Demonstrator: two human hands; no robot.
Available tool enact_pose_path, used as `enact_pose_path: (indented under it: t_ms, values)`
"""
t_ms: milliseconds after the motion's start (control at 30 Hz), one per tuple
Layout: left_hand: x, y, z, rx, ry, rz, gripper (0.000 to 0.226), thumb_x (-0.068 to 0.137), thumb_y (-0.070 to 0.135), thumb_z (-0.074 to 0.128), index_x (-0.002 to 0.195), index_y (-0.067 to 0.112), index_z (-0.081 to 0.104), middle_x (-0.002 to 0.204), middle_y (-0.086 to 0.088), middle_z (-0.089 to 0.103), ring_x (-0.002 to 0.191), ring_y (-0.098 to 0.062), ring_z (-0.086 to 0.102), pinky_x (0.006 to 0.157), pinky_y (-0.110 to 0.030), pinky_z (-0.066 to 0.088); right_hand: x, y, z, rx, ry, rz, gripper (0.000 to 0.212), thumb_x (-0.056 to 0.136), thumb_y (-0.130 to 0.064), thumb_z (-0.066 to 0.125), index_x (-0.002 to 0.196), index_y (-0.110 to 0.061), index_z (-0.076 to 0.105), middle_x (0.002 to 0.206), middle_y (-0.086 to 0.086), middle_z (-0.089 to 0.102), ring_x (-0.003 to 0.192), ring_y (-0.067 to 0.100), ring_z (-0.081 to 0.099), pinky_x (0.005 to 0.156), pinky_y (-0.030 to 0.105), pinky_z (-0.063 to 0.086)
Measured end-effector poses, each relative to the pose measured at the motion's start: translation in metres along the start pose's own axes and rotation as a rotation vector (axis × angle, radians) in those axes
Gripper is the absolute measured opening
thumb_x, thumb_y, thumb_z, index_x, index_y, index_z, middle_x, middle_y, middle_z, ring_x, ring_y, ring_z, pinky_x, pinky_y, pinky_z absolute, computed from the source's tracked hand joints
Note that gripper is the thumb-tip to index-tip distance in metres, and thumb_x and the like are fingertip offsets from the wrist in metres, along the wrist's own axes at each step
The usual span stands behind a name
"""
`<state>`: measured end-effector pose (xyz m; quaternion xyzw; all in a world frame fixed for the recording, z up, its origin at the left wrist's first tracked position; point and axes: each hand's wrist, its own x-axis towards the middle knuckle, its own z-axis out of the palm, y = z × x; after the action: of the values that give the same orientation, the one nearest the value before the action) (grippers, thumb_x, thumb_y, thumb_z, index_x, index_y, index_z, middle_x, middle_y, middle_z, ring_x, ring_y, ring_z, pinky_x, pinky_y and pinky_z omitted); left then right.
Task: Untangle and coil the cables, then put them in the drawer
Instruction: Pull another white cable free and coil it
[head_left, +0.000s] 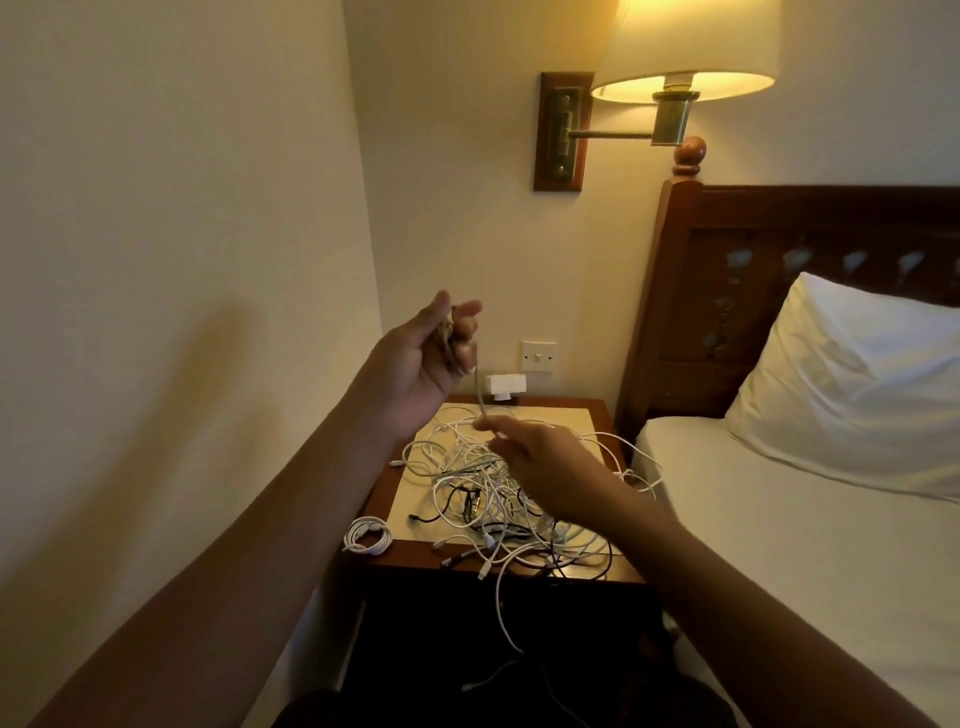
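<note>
While your left hand (431, 358) is raised above the nightstand (587, 415), its fingers and thumb curl round a small coil (449, 332) of pale cable, gripping it closely. One strand (479, 384) drops straight down from that coil to your right hand (540, 462). The right fingertips (491, 423) meet the strand's lower end, but that hand is blurred, so you cannot tell whether it pinches the strand or only touches it.

Below both hands, the tangle of cables (498, 499) lies loose on the nightstand's cream inlaid top, mostly white with a few black leads among them. It spreads to the front and right edges, and one white cable (501, 608) hangs over the front into the dark space below. A coiled white cable (366, 535) sits apart on the front left corner, partly over the wooden rim. No drawer front can be made out in the shadow under the top.

Behind the nightstand, a white adapter (498, 387) sits against the wall, with a light switch (538, 357) just above it. A lit wall lamp (685, 52) on a brass arm hangs higher up. To your right stands the bed (779, 519) with a white pillow (857, 379) against a dark carved headboard (779, 223).
</note>
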<state>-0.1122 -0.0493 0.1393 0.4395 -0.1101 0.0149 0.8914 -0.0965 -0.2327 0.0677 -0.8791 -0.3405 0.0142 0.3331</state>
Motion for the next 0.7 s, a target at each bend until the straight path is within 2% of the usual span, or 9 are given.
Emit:
enact_pose_path:
  t_ms: [67, 133, 200, 233, 300, 367, 500, 633, 700]
  values:
    - [0.004, -0.006, 0.004, 0.186, 0.052, 0.080, 0.031, 0.107, 0.026, 0.049, 0.117, -0.002, 0.059, 0.086, -0.007, 0.065, 0.071, -0.015, 0.066, 0.069, -0.025, 0.057, -0.003, -0.015, 0.004, -0.050, -0.025, -0.034, 0.038, 0.111, -0.026, 0.045, 0.148, -0.028, 0.050, 0.106, 0.001, 0.068, 0.064, 0.004, 0.054, 0.061, 0.019, 0.042]
    - [0.006, -0.010, 0.006, 0.586, 0.113, 0.187, 0.029, 0.107, 0.028, 0.050, 0.113, 0.003, 0.062, 0.090, -0.008, 0.072, 0.079, -0.022, 0.071, 0.079, -0.031, 0.058, -0.004, -0.026, -0.004, -0.103, -0.024, -0.059, 0.037, 0.111, -0.027, 0.044, 0.147, -0.024, 0.052, 0.121, 0.006, 0.071, 0.078, 0.010, 0.059, 0.071, 0.025, 0.046]
    - [0.005, -0.011, 0.007, 0.926, 0.144, 0.278, 0.027, 0.107, 0.030, 0.051, 0.114, 0.006, 0.062, 0.093, -0.005, 0.075, 0.078, -0.020, 0.073, 0.078, -0.028, 0.058, -0.006, -0.034, -0.016, -0.139, -0.027, -0.067, 0.035, 0.110, -0.026, 0.045, 0.143, -0.022, 0.057, 0.129, 0.005, 0.069, 0.098, 0.016, 0.064, 0.082, 0.027, 0.049]
    - [0.006, -0.011, 0.004, 1.080, 0.152, 0.327, 0.025, 0.106, 0.031, 0.053, 0.114, 0.009, 0.062, 0.090, -0.001, 0.075, 0.075, -0.016, 0.073, 0.075, -0.026, 0.058, -0.007, -0.036, -0.024, -0.148, -0.016, -0.071, 0.034, 0.110, -0.026, 0.045, 0.140, -0.021, 0.060, 0.128, 0.003, 0.070, 0.099, 0.013, 0.065, 0.082, 0.026, 0.049]
    - [0.005, -0.010, -0.004, 1.378, 0.138, 0.398, 0.022, 0.104, 0.034, 0.057, 0.104, 0.013, 0.062, 0.080, 0.004, 0.072, 0.071, -0.012, 0.071, 0.073, -0.026, 0.055, -0.011, -0.036, -0.040, -0.155, 0.017, -0.078, 0.031, 0.110, -0.029, 0.044, 0.133, -0.022, 0.065, 0.108, -0.007, 0.071, 0.080, -0.002, 0.059, 0.069, 0.016, 0.044]
    - [0.002, -0.010, -0.014, 1.588, 0.101, 0.412, 0.021, 0.102, 0.034, 0.058, 0.091, 0.016, 0.057, 0.074, 0.003, 0.067, 0.068, -0.016, 0.065, 0.067, -0.032, 0.050, -0.015, -0.033, -0.059, -0.157, 0.048, -0.080, 0.027, 0.109, -0.030, 0.048, 0.122, -0.021, 0.070, 0.085, -0.013, 0.067, 0.060, -0.003, 0.055, 0.056, 0.012, 0.041]
    - [-0.007, -0.009, -0.030, 1.668, 0.067, 0.320, 0.033, 0.101, 0.025, 0.059, 0.072, 0.020, 0.045, 0.067, -0.002, 0.055, 0.062, -0.018, 0.050, 0.060, -0.037, 0.036, -0.017, -0.014, -0.090, -0.160, 0.096, -0.086, 0.020, 0.105, -0.028, 0.056, 0.111, -0.025, 0.075, 0.076, -0.007, 0.070, 0.053, -0.001, 0.057, 0.050, 0.014, 0.042]
    - [-0.016, 0.001, -0.031, 1.541, -0.068, 0.028, 0.032, 0.106, 0.038, 0.052, 0.091, 0.016, 0.071, 0.059, 0.009, 0.056, 0.051, -0.001, 0.050, 0.058, -0.028, 0.039, -0.016, 0.009, -0.099, -0.172, 0.084, -0.081, 0.016, 0.103, -0.027, 0.060, 0.108, -0.027, 0.075, 0.077, -0.012, 0.070, 0.061, -0.003, 0.061, 0.055, 0.012, 0.044]
    - [-0.022, 0.000, -0.027, 1.464, -0.197, -0.158, 0.036, 0.101, 0.041, 0.059, 0.095, 0.007, 0.068, 0.063, 0.009, 0.056, 0.052, 0.001, 0.050, 0.055, -0.021, 0.040, -0.014, 0.017, -0.094, -0.185, 0.125, -0.096, 0.015, 0.102, -0.024, 0.061, 0.108, -0.027, 0.075, 0.082, -0.020, 0.068, 0.069, -0.003, 0.064, 0.062, 0.013, 0.046]
